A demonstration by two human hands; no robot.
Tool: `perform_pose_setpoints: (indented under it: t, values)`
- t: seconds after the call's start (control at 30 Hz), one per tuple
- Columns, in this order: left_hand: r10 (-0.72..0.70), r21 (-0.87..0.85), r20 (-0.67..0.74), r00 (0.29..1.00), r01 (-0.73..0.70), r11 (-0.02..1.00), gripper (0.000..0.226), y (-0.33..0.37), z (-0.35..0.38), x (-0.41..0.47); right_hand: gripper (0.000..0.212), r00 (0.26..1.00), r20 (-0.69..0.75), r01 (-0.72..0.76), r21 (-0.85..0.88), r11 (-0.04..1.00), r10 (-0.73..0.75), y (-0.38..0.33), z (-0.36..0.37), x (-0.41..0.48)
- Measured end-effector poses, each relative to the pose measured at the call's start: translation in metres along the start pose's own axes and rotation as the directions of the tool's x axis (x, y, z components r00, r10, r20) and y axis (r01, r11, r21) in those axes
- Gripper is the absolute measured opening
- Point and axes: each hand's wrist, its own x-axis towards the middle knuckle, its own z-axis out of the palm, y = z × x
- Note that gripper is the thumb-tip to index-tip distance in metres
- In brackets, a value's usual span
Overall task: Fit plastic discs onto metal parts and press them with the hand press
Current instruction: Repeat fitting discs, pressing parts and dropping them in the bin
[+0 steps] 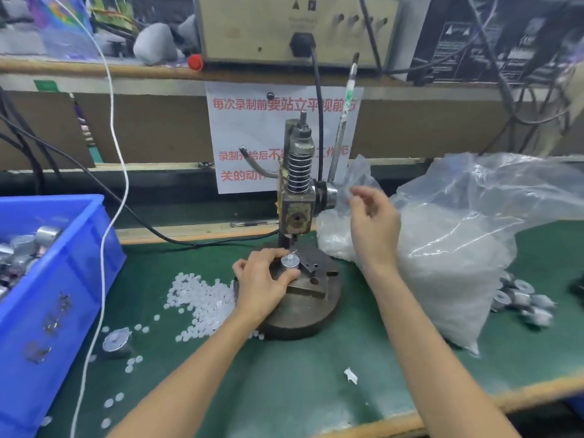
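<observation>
The hand press [297, 197] stands on a round metal base [300, 314] at the middle of the green mat. My left hand [264, 281] grips a small round metal part [289, 263] with a white plastic disc on top, set on the base under the ram. My right hand [373, 222] hovers in the air right of the press, fingers loosely curled, holding nothing, below the upright lever [343, 128]. A heap of white plastic discs [202, 301] lies left of the base.
A blue bin [47, 298] of metal parts sits at the left. A big clear plastic bag [458, 248] fills the right side, with several pressed parts [524, 301] beyond it. One loose metal part [115, 341] and scattered discs lie front left. A white cord [107, 216] hangs down.
</observation>
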Motion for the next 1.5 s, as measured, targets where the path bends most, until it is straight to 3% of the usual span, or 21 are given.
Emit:
perform_pose_setpoints:
  t: [0.07,0.13,0.2,0.23,0.33,0.43,0.67,0.77,0.83,0.93,1.03,1.1,1.23,1.37,1.5]
  values:
    - [0.001,0.004,0.007,1.000,-0.001,1.000,0.034,0.001,0.000,0.000,0.035,0.997,-0.025,0.076,0.078,0.994,-0.074,-0.037,0.003,0.050]
    - [-0.006,0.007,0.014,1.000,0.006,1.000,0.035,0.002,-0.001,0.000,0.042,0.994,0.108,-0.009,0.129,0.992,-0.005,-0.070,0.009,0.088]
    - [-0.019,0.001,0.018,1.000,0.019,1.000,0.035,0.001,-0.002,-0.001,0.018,0.976,0.213,-0.067,0.160,0.985,0.031,-0.085,0.014,0.100]
    - [-0.021,-0.006,0.019,1.000,0.021,1.000,0.035,0.001,-0.002,-0.002,0.008,0.980,0.199,-0.055,0.174,0.983,0.019,-0.087,0.015,0.095]
    - [-0.015,-0.026,-0.002,1.000,0.015,1.000,0.033,0.000,-0.001,-0.002,0.024,0.992,0.003,0.121,0.255,0.959,-0.126,-0.075,0.012,0.058]
    - [-0.014,-0.029,-0.010,1.000,0.013,0.999,0.033,0.000,-0.001,-0.002,0.038,0.972,-0.079,0.232,0.427,0.874,-0.220,-0.053,0.005,0.011]
    - [-0.004,-0.038,-0.012,1.000,0.003,0.999,0.033,0.001,-0.001,-0.001,0.035,0.964,-0.205,0.245,0.453,0.857,-0.167,-0.062,0.018,0.012]
    - [0.008,-0.026,-0.009,1.000,-0.008,1.000,0.034,0.001,-0.001,-0.002,0.028,0.978,-0.169,0.168,0.296,0.940,-0.122,-0.076,0.024,0.045]
    - [0.007,-0.011,0.007,1.000,-0.007,1.000,0.035,0.000,-0.001,-0.002,0.011,0.997,-0.060,0.069,0.240,0.968,-0.056,-0.077,0.029,0.063]
    - [0.010,-0.005,0.023,1.000,-0.010,1.000,0.034,0.000,-0.001,-0.003,0.041,0.992,0.118,-0.072,0.279,0.958,0.040,-0.055,0.030,0.055]
    - [0.006,0.009,0.029,1.000,-0.007,1.000,0.035,0.001,-0.001,-0.004,0.031,0.997,-0.030,-0.065,0.281,0.957,0.076,-0.011,0.026,0.011]
    - [-0.007,0.017,0.035,0.999,0.007,1.000,0.036,0.003,-0.002,-0.006,0.023,0.985,-0.059,-0.142,0.256,0.956,0.162,0.022,0.022,-0.022]
    - [0.006,0.045,0.090,0.996,-0.010,0.999,0.036,0.006,-0.005,-0.015,0.028,0.932,0.186,-0.325,0.061,0.944,0.309,0.067,0.009,-0.077]
    - [0.064,0.085,0.049,0.997,-0.069,0.994,0.030,0.017,-0.009,-0.044,0.024,0.904,0.298,-0.357,0.125,0.926,0.308,0.069,-0.006,-0.095]
    - [0.206,-0.039,0.039,0.978,-0.204,0.978,0.030,0.051,0.003,-0.090,0.020,0.830,0.452,-0.398,0.071,0.914,0.327,0.063,-0.034,-0.108]
